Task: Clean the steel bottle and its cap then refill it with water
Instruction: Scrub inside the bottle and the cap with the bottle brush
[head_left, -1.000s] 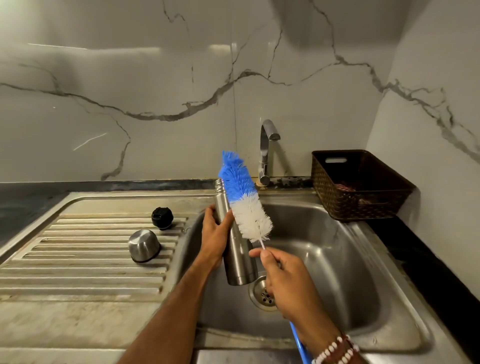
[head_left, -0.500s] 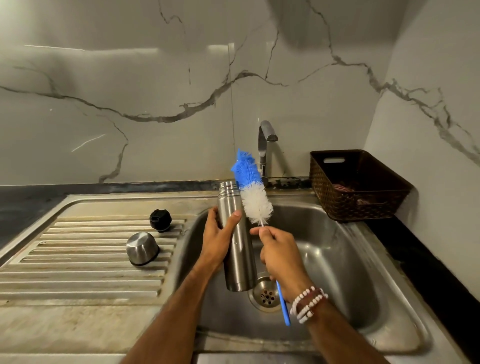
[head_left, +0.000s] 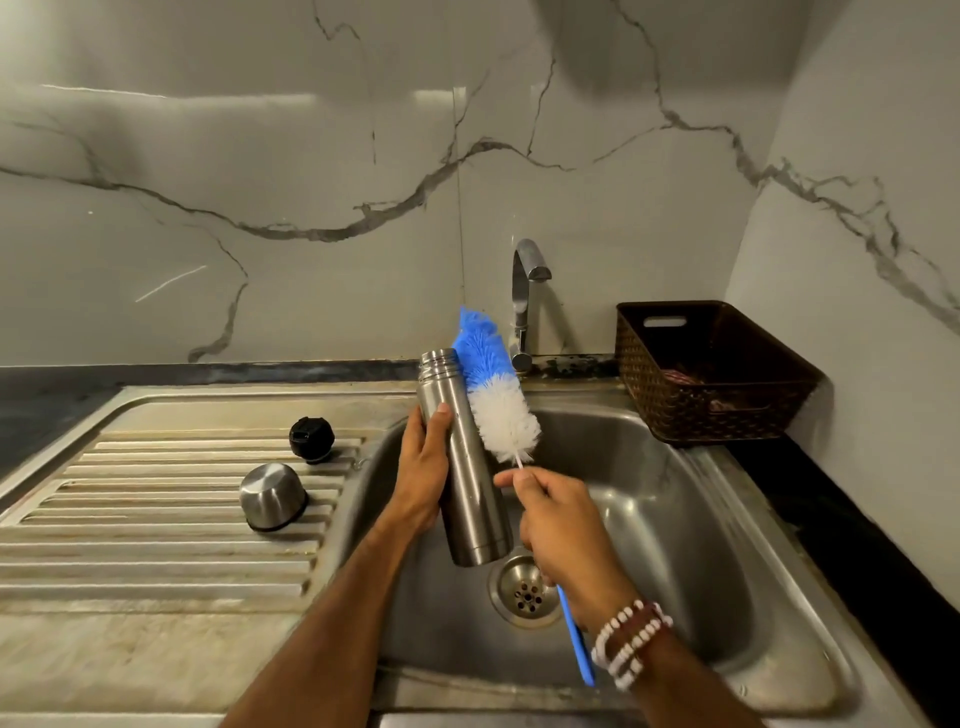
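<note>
Over the steel sink (head_left: 727, 519), I have both hands at work on the open bottle. Nearest the camera, my right hand (head_left: 566, 535), beaded bracelets (head_left: 631, 642) at the wrist, is closed around the thin stem of the bottle brush (head_left: 498, 395); its blue handle runs down past the wrist toward the sink's near edge. The brush head, white at the bottom and blue at the tip, stands tilted outside the bottle, lying against the bottle's right side near its neck.

My left hand (head_left: 423, 467) is wrapped around the steel bottle (head_left: 462, 467) from the left, thumb across its front. The bottle is held above the basin's left part, mouth up and leaning slightly left, its base just above and left of the drain (head_left: 524, 592). The threaded mouth is uncovered.

On the ribbed draining board (head_left: 130, 519) to the left, 2 parts sit apart from the bottle: the steel cap (head_left: 272, 496), upside down, near the basin's edge, and the black stopper (head_left: 311, 439) just beyond it toward the wall.

At the sink's far edge stands the tap (head_left: 524, 296), no water visible from it. A brown woven basket (head_left: 711, 374) sits at the far right corner against the marble wall (head_left: 311, 182).
</note>
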